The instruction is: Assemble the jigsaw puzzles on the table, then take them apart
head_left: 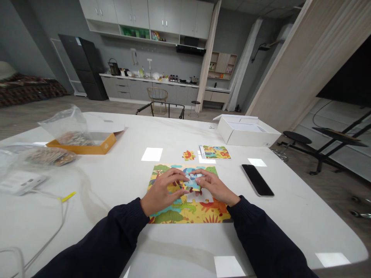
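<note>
A colourful animal jigsaw puzzle (179,216) lies flat on the white table in front of me. Above its middle, a light blue puzzle piece (193,185) is between the fingertips of both hands. My left hand (164,191) is closed at the piece's left side, its thumb below and fingers above. From the right, my right hand (214,185) pinches the same piece between thumb and fingers. A whitish gap shows in the puzzle just below the piece. My fingers hide part of the picture. Some loose puzzle pieces (189,155) lie just beyond the puzzle's far edge.
A small picture card (216,152) lies behind the puzzle, and a black phone (257,180) to its right. An open white box (246,131) stands far right. At left are a yellow box (84,148), plastic bags of pieces (49,155), a white device (21,182) and a cable (55,233).
</note>
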`<state>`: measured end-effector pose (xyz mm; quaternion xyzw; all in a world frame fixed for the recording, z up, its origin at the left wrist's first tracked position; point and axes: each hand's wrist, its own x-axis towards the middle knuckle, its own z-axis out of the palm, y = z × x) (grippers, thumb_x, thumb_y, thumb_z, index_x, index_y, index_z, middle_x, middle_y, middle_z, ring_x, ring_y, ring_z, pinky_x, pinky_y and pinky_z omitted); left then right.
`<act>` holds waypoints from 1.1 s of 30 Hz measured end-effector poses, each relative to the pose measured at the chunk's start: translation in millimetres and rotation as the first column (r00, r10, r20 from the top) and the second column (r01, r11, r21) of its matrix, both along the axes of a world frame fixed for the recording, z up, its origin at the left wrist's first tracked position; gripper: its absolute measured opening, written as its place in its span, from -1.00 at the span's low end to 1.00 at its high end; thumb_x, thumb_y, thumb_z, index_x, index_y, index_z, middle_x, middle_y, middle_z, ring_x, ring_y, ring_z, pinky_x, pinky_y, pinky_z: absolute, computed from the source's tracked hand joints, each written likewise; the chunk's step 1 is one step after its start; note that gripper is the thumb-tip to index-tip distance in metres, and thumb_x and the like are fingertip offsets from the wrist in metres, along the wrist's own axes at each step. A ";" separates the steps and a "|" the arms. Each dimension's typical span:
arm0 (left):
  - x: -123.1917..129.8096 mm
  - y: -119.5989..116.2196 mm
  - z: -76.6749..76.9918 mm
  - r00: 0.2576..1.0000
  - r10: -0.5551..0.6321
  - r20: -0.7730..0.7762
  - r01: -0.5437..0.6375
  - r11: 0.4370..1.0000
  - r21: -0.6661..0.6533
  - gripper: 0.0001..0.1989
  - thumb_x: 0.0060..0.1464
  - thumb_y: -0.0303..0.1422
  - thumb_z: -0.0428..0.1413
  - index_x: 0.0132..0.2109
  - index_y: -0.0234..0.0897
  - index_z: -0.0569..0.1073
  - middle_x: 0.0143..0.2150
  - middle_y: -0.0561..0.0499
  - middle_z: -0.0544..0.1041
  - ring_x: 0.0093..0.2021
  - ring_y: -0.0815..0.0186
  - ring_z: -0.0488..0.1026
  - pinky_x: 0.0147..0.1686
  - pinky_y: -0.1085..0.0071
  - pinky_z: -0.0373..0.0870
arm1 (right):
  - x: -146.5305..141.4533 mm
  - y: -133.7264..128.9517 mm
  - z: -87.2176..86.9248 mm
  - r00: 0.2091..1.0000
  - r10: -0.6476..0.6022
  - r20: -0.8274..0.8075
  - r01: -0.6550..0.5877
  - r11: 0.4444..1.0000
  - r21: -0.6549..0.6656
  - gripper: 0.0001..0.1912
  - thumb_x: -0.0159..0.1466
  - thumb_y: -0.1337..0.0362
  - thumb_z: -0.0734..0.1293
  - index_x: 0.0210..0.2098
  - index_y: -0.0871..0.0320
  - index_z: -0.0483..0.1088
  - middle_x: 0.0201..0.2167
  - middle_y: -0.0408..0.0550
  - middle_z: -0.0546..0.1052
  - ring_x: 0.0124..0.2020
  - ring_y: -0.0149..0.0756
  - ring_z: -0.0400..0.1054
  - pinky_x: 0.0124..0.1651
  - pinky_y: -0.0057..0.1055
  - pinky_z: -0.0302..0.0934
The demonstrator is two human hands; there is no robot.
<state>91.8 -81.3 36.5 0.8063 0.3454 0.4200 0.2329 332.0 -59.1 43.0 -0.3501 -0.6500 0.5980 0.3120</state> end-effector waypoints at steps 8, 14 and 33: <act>1.6 2.3 -4.1 0.989 0.140 -0.040 -0.144 0.984 -0.108 -0.67 0.34 -0.21 0.08 -0.37 -0.27 0.50 -0.50 0.12 0.48 -0.48 0.41 0.35 -0.34 0.45 0.30 | 0.2 0.8 -6.3 0.999 0.044 0.008 -0.044 0.999 0.005 -0.56 0.31 -0.13 0.37 -0.35 0.14 0.44 -0.40 0.00 0.65 -0.43 -0.26 0.49 -0.30 -0.34 0.25; 0.7 0.3 -0.9 0.993 0.112 -0.029 -0.116 0.977 -0.177 -0.63 0.39 -0.19 -0.01 -0.30 -0.28 0.54 -0.43 0.09 0.50 -0.42 0.38 0.37 -0.31 0.44 0.29 | 1.0 3.4 -9.2 1.000 0.018 -0.006 -0.018 1.000 -0.002 -0.57 0.28 -0.10 0.41 -0.40 0.17 0.46 -0.42 0.01 0.67 -0.48 -0.30 0.49 -0.34 -0.38 0.25; -0.3 -4.3 5.3 0.997 0.046 0.061 -0.038 0.991 -0.129 -0.84 0.30 -0.33 0.08 -0.30 -0.24 0.38 -0.39 0.07 0.46 -0.36 0.34 0.42 -0.26 0.38 0.37 | 3.1 5.2 -10.4 0.999 -0.035 -0.032 0.036 0.999 0.025 -0.57 0.28 -0.10 0.42 -0.42 0.16 0.48 -0.53 -0.06 0.61 -0.52 -0.32 0.44 -0.35 -0.37 0.29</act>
